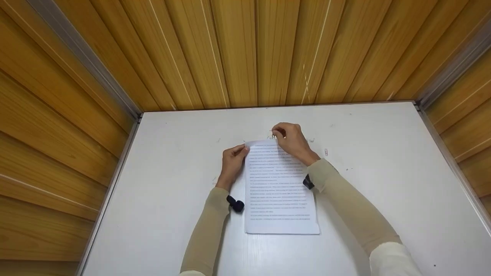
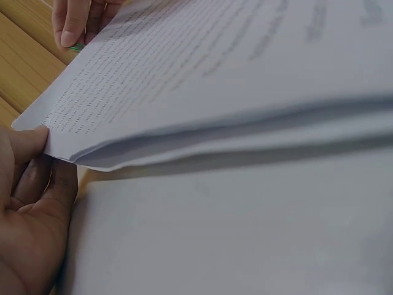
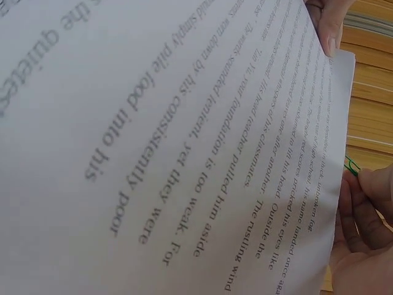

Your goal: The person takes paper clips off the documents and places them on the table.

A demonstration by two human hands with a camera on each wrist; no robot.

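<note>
White table [image 1: 383, 184], fingers [image 2: 27, 144] pinching papers [image 1: 282, 188]

White table [image 1: 383, 199]: printed sheets [image 1: 282, 199], paper clip [image 1: 326, 152].

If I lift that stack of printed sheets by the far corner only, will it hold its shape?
Probably not. The printed sheets are thin and already bow and fan apart in the left wrist view, so they would likely droop. They look unbound; the green paper clip is at the edge in the right hand, so sheets may slide.

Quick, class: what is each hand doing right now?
Left hand: pinches the top left corner of the sheets.
Right hand: pinches a green paper clip at the sheets' top edge.
</note>
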